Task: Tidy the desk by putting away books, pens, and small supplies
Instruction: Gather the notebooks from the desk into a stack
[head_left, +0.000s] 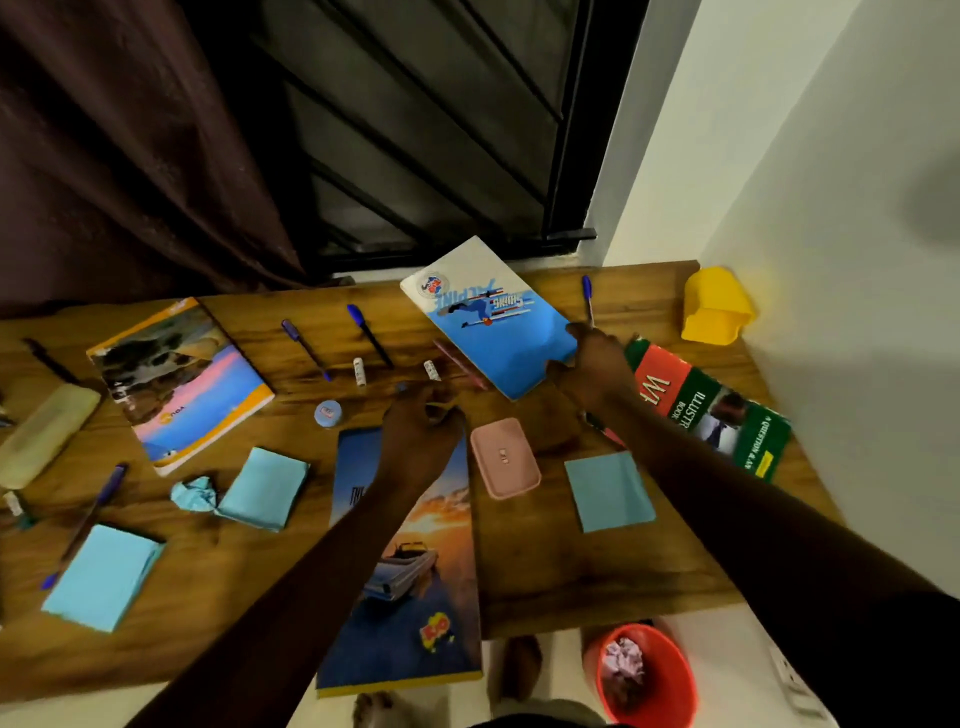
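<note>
Right hand pinches blue skiing notebook at near corner; better a deeper grip, lifting clear of reddish pen. Left hand curled, contents unclear.

From here I read the desk as brown with dark wood grain. The ski book is sky blue under a white band. The car book runs from deep blue into an orange sunset, with a yellow edge. The green book carries a red block with white letters. Notepads are pale blue, the case pink, the holder yellow, the bin orange-red and the curtain dark maroon. Pens show blue caps.
</note>
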